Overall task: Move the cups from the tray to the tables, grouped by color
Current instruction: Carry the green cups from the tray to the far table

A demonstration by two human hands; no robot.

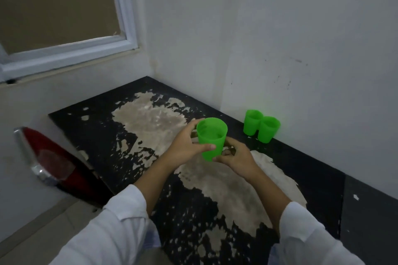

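A bright green cup (pixel 211 135) is held upright above the worn black table (pixel 137 127), near its middle. My left hand (pixel 185 146) wraps its left side with the thumb across the front. My right hand (pixel 234 157) grips its lower right side and base. Two more green cups (pixel 252 121) (pixel 268 128) stand upright and touching each other at the table's right edge against the wall. No tray is in view.
The black table has large patches of peeled paint and sits in a corner between two white walls (pixel 280 38). A window (pixel 60 11) is up on the left. A red and chrome object (pixel 47 157) leans beside the table's left edge.
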